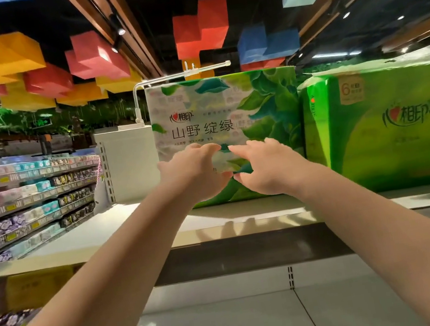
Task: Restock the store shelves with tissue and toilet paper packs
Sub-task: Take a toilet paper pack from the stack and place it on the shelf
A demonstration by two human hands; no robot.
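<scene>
A tall white-and-green leaf-printed toilet paper pack stands upright on the top shelf, straight ahead. Both arms reach up to its front face. My left hand has its fingers curled against the lower front of the pack, pinching the wrapper. My right hand is beside it, fingers and thumb bent onto the same spot of wrapper. A bright green tissue pack stands right next to the tall pack on its right, touching it.
A white shelf end panel with a sign-holder arm stands left of the pack. Bare shelf board lies to the left. A lower shelf runs beneath my arms. Aisle shelving with many packs fills the far left.
</scene>
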